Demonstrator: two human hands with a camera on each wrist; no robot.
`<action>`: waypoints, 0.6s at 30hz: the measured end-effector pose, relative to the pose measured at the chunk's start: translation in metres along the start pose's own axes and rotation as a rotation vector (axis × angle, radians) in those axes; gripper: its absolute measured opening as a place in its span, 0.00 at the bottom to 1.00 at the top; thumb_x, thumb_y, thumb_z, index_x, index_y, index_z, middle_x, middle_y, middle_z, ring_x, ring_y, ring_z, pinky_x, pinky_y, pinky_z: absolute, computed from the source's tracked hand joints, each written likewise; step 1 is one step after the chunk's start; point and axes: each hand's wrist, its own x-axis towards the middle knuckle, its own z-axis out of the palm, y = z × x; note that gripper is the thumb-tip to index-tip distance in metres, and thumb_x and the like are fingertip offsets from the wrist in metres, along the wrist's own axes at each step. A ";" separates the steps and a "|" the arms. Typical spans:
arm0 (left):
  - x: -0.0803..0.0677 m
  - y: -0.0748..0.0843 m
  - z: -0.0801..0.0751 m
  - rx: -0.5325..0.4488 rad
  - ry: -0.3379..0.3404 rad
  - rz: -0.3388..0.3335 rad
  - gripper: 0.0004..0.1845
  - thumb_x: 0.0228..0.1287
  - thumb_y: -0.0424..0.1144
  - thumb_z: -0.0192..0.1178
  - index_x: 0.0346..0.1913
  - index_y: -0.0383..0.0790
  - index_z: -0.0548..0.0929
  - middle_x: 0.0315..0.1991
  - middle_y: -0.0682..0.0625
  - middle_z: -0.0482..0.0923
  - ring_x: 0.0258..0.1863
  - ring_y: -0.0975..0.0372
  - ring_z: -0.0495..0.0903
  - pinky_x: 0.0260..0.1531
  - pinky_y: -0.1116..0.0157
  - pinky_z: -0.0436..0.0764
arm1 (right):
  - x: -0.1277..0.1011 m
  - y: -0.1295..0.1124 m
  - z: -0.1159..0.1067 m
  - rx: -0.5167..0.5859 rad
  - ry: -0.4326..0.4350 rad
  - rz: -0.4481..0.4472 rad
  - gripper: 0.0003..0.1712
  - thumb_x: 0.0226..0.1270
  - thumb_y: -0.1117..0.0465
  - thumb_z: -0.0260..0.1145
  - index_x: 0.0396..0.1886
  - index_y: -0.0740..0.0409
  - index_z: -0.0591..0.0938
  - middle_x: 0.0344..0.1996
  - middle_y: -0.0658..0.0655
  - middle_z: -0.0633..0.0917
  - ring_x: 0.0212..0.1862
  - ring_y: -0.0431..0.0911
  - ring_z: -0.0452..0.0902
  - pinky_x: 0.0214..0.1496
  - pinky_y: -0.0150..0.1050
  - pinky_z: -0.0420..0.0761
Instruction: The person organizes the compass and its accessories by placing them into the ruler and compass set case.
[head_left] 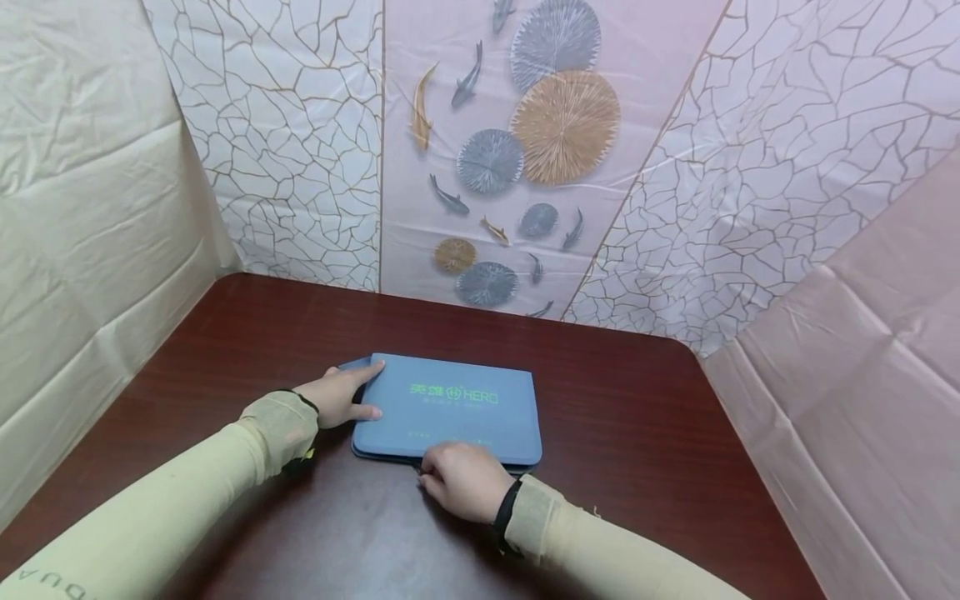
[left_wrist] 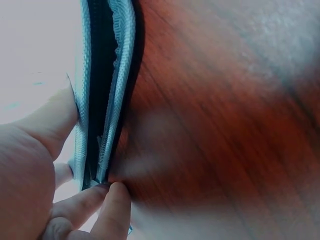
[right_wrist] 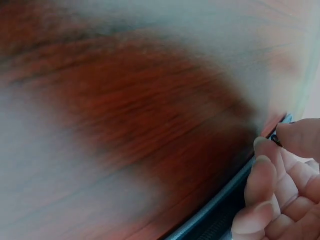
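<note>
A flat blue zip case (head_left: 450, 417) with green "HERO" lettering lies on the dark wooden table, its zip partly undone along the near side. At its left end, my left hand (head_left: 341, 396) grips the case, thumb and one finger on the cover and other fingers curled at the corner. In the left wrist view the zip's toothed edges (left_wrist: 117, 105) stand apart, with a dark gap between. My right hand (head_left: 465, 479) is at the near edge. Its thumb and finger pinch the small dark zip pull (right_wrist: 276, 141), mostly hidden by the fingertips.
A blue strap or flap (head_left: 352, 364) sticks out past the case's left end. The reddish-brown table (head_left: 637, 433) is bordered by a patterned cloth backdrop (head_left: 300, 150) and by plain draped fabric (head_left: 82, 250) on either side.
</note>
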 end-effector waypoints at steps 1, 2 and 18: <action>-0.001 0.001 0.000 -0.005 0.005 0.001 0.46 0.65 0.53 0.61 0.77 0.43 0.48 0.73 0.37 0.53 0.68 0.40 0.55 0.61 0.43 0.62 | -0.001 0.002 0.000 0.015 -0.007 -0.004 0.05 0.68 0.55 0.65 0.34 0.48 0.85 0.28 0.42 0.81 0.30 0.32 0.74 0.32 0.32 0.76; -0.002 0.001 0.000 -0.009 0.010 0.002 0.46 0.65 0.52 0.61 0.77 0.43 0.48 0.73 0.37 0.53 0.67 0.40 0.56 0.61 0.43 0.62 | -0.002 0.004 -0.001 0.034 -0.016 -0.006 0.04 0.68 0.56 0.65 0.35 0.47 0.85 0.28 0.41 0.81 0.30 0.32 0.74 0.32 0.32 0.76; -0.029 0.028 0.023 0.074 0.142 0.081 0.30 0.76 0.44 0.48 0.72 0.28 0.59 0.65 0.25 0.59 0.66 0.37 0.59 0.61 0.43 0.63 | -0.039 0.113 -0.038 0.242 0.242 0.508 0.16 0.64 0.48 0.69 0.34 0.54 0.76 0.23 0.51 0.77 0.25 0.44 0.71 0.27 0.38 0.71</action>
